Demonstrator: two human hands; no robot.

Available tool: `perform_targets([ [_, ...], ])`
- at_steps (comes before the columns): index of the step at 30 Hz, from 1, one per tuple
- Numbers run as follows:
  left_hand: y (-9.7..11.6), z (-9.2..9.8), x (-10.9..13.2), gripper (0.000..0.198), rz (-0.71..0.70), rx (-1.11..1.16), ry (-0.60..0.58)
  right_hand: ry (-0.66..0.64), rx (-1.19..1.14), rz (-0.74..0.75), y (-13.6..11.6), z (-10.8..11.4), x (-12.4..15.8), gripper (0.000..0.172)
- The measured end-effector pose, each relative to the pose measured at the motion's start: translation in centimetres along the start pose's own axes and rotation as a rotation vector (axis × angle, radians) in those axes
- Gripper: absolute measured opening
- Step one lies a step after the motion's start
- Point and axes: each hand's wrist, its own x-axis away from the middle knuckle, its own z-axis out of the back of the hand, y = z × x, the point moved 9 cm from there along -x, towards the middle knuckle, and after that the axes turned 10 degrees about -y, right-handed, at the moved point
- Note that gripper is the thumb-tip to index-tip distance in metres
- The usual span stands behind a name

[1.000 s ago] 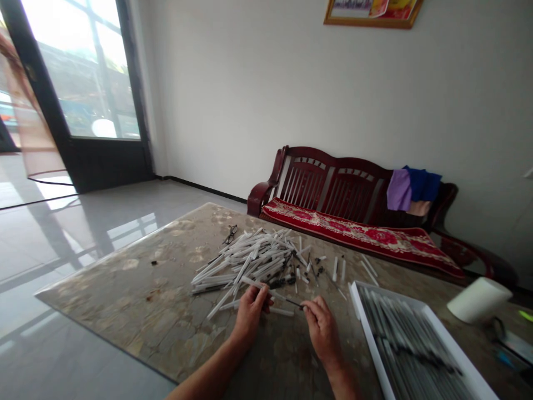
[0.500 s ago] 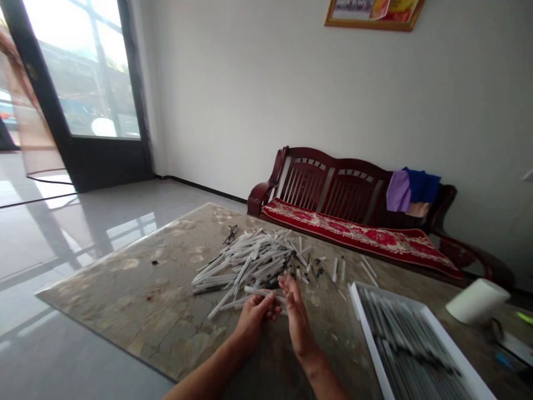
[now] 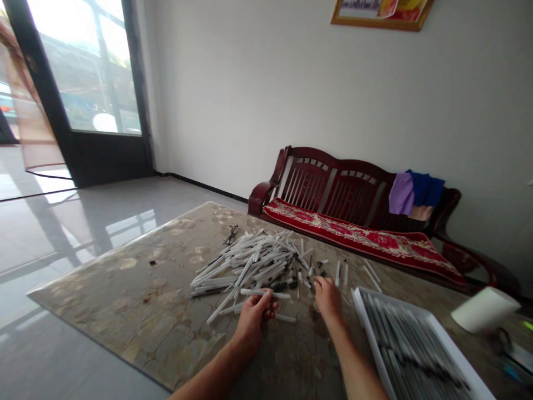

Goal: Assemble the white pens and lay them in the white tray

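My left hand [image 3: 255, 316] is closed around a white pen barrel [image 3: 252, 291], pinching it between thumb and fingers so that it lies almost level. Just beyond it is a heap of white pen barrels [image 3: 245, 261] with some dark parts among them. To the right, my right hand [image 3: 328, 297] is low over the table with its fingertips drawn together, near small black pen parts [image 3: 320, 272]. What those fingertips hold, if anything, is too small to make out. Another loose white tube [image 3: 285, 318] lies beside my left hand.
A white box [image 3: 360, 311] with rows of pens stands at the right, with a white paper roll [image 3: 485, 309] past it. Black-framed glasses [image 3: 231, 234] lie behind the heap on the patterned table [image 3: 112, 311]. A wooden bench [image 3: 320, 189] stands along the wall.
My right hand has moved away from my left hand, rightward to the small black parts, and its fingers have drawn together. My left hand still holds the barrel in nearly the same place.
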Motion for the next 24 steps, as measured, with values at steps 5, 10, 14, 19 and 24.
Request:
perform_targets([
  [5,-0.2,0.2,-0.2,0.045,0.004,-0.047,0.006,-0.056,0.09,0.085,-1.1,-1.0,0.0,0.025],
  [10,-0.3,0.1,-0.2,0.049,0.004,-0.027,0.002,-0.057,0.151,0.159,-2.2,-0.8,0.5,0.019],
  [14,-0.2,0.2,-0.2,0.048,0.006,0.0,0.006,-0.017,0.064,0.118,-2.8,0.2,1.3,0.014],
  [19,-0.1,0.3,-0.1,0.043,0.001,0.011,-0.007,-0.066,-0.543,-0.014,-4.2,0.1,4.3,0.026],
  [24,0.1,0.0,0.0,0.038,-0.01,-0.017,-0.05,-0.114,-1.067,-0.206,-6.4,-2.0,8.1,0.038],
])
